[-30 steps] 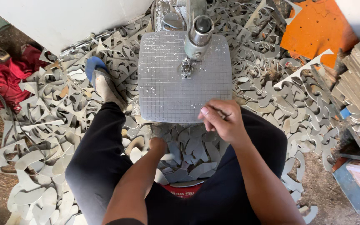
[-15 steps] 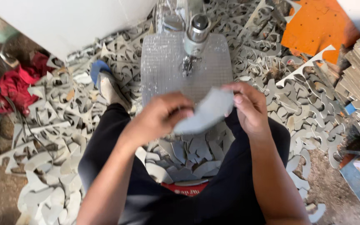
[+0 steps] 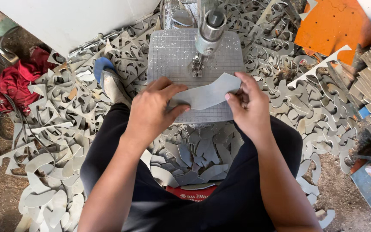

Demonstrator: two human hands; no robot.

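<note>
My left hand (image 3: 153, 112) and my right hand (image 3: 246, 106) pinch the two ends of a flat grey cutout (image 3: 207, 95), thumb over fingers, holding it level just above the near edge of the gridded machine table (image 3: 172, 53). The metal machine head (image 3: 207, 34) stands right behind the cutout. More grey pieces (image 3: 198, 157) lie piled below the table between my knees, and scrap offcuts (image 3: 56, 129) cover the ground all around it

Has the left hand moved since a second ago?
Yes. The left hand has come up from below the saw table edge to grip the grey cutout over it.
</note>
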